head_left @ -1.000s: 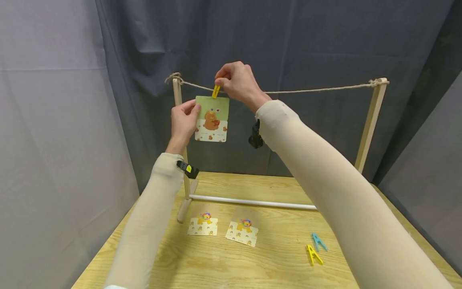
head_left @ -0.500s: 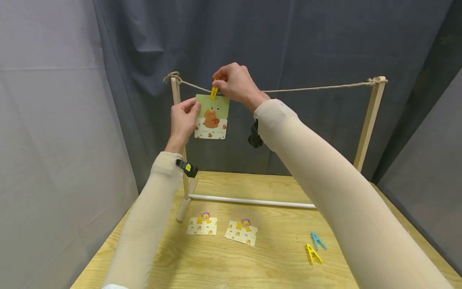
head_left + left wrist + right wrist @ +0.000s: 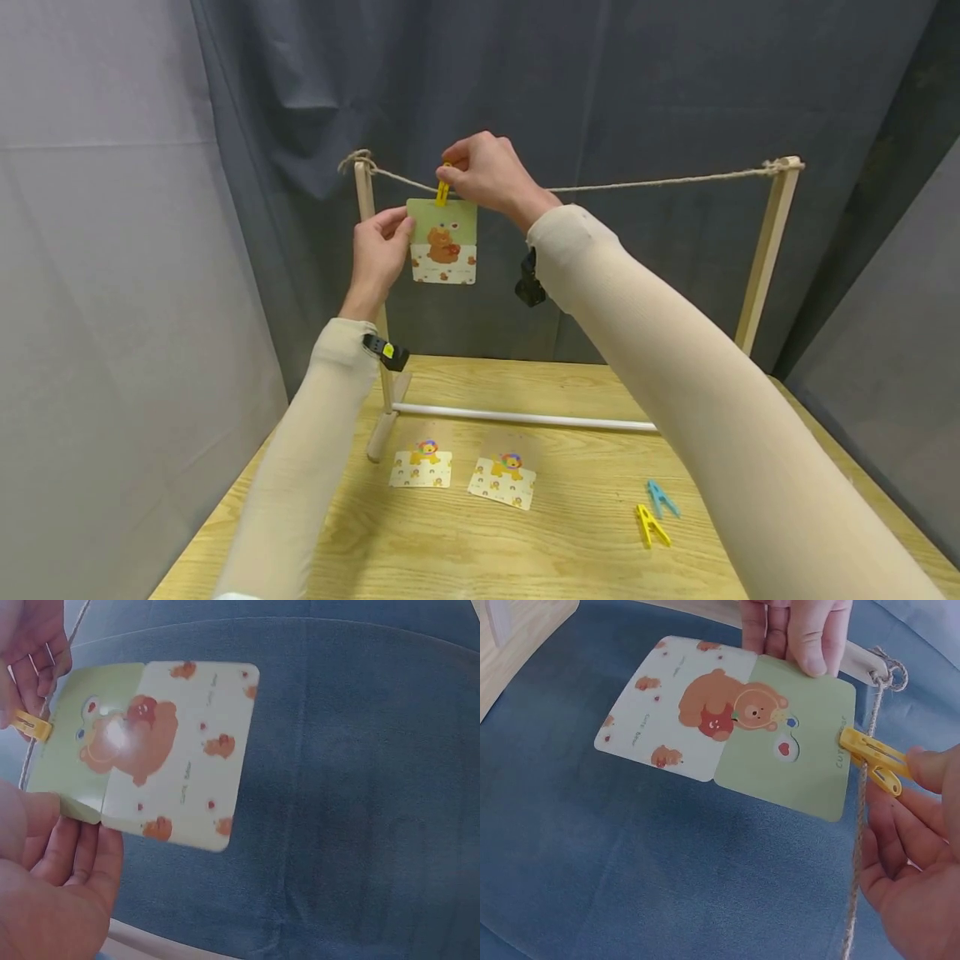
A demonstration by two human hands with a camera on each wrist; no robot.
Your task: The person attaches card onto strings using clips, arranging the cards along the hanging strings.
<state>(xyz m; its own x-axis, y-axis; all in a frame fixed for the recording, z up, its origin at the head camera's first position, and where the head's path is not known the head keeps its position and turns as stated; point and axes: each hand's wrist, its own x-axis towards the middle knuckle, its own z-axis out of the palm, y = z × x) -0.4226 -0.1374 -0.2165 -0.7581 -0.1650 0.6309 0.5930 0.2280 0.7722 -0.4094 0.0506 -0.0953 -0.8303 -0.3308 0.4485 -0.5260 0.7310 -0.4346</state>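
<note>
My left hand (image 3: 381, 254) pinches the left edge of a green and white card (image 3: 442, 262) with a bear on it, near the rope's left end. Thumb and fingers of my right hand (image 3: 491, 171) grip a yellow clothespin (image 3: 874, 754). In the right wrist view the clothespin's tips lie over the card's green top edge, and the rope (image 3: 857, 877) passes at the clothespin just beyond that edge. The left wrist view shows the card's printed face, with the left thumb (image 3: 37, 814) on its green part. Whether the clothespin has the rope between its jaws, I cannot tell.
Wooden posts (image 3: 771, 250) hold up the rope, and a white bar (image 3: 525, 417) runs low between them. Two lion cards (image 3: 422, 469) lie on the wooden table (image 3: 450, 550). At the right lie a blue clothespin (image 3: 662, 500) and another yellow clothespin (image 3: 651, 527).
The card's lower edge has swung slightly up and to the right. The clothespin has shifted a little left at the card's top edge. Both hands keep their holds.
</note>
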